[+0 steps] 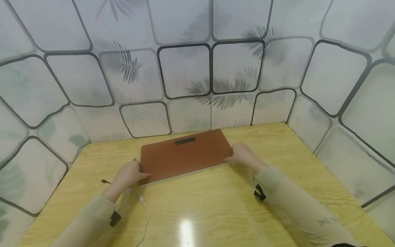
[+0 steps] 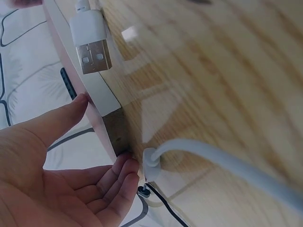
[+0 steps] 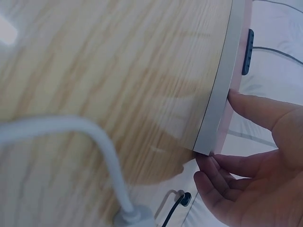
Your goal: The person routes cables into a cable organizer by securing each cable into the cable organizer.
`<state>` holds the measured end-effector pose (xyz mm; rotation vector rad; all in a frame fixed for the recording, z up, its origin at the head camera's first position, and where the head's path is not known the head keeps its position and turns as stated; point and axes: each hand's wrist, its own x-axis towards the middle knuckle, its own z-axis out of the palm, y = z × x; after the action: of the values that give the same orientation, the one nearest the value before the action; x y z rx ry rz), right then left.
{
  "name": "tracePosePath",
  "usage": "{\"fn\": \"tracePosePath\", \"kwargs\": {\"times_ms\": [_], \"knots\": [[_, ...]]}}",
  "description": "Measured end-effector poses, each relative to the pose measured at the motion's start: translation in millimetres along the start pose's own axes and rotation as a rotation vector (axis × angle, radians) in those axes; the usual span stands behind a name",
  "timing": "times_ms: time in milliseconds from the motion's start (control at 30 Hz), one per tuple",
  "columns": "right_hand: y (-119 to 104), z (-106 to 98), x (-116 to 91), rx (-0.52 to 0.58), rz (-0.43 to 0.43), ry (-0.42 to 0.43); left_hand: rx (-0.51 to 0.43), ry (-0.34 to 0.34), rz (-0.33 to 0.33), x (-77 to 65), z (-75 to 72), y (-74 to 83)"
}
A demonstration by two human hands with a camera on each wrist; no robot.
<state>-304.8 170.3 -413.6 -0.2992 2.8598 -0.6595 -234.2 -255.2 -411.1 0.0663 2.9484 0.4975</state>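
A reddish-brown rectangular board [image 1: 182, 157] with a pale front edge lies on the wooden table, slightly angled. On its top, near the far side, is a dark handle-like bar [image 1: 185, 140]. At the board's left end my left hand [image 1: 128, 173] grips the corner. Its thumb rests on the top face, and its curled fingers meet the bare end face [image 2: 116, 130] in the left wrist view. My right hand [image 1: 245, 156] holds the right end in the same way. In the right wrist view its thumb touches the top and its fingertips are at the lower corner, beside the pale edge [image 3: 218, 104].
A white USB cable [image 1: 145, 226] runs over the table [image 1: 197, 202] near my left forearm, its metal plug [image 2: 93, 56] close to the board. A small black plug [image 1: 105, 181] lies left of my left hand. Patterned fabric walls [image 1: 185, 75] surround the table's back and sides.
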Motion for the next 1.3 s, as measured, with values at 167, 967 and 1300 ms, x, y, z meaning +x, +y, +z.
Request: {"fn": "tracePosePath", "kwargs": {"times_ms": [167, 967, 1300], "knots": [[0.9, -1.1, -5.0, -0.024, 0.009, 0.01, -0.023, -0.015, -0.005, 2.6, -0.1, 0.4], [5.3, -2.1, -24.8, -0.051, 0.0, 0.01, -0.055, -0.013, 0.016, 6.6, -2.9, -0.5], [3.9, -1.1, -35.1, -0.064, 0.0, 0.016, -0.057, -0.024, 0.022, 7.0, -3.4, -2.2]]}}
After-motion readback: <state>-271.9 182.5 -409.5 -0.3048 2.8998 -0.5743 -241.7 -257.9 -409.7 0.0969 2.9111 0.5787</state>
